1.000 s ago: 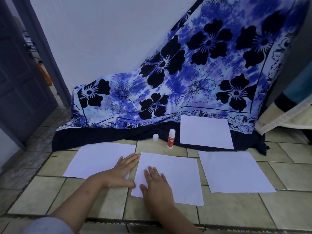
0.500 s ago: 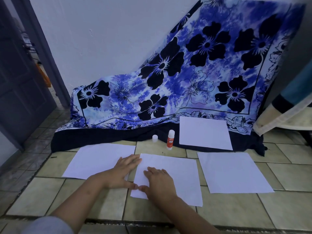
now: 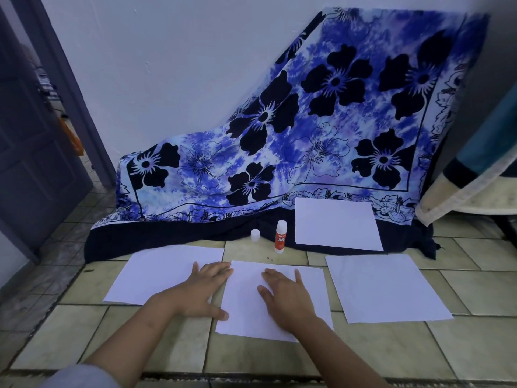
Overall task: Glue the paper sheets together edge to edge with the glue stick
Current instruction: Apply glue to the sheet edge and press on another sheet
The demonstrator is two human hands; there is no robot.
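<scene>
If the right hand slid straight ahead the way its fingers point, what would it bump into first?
Probably the glue stick, standing just past the middle sheet the right hand lies flat on. The loose cap sits further left, likely missed.

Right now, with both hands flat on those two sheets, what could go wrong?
1. The left hand and right hand press where the middle sheet meets the left sheet. The middle sheet's near edge sits closer to you than the left one's, so the joint may set crooked.
2. The glue stick stands upright with its cap apart beside it. It may dry out, or topple if bumped.
</scene>
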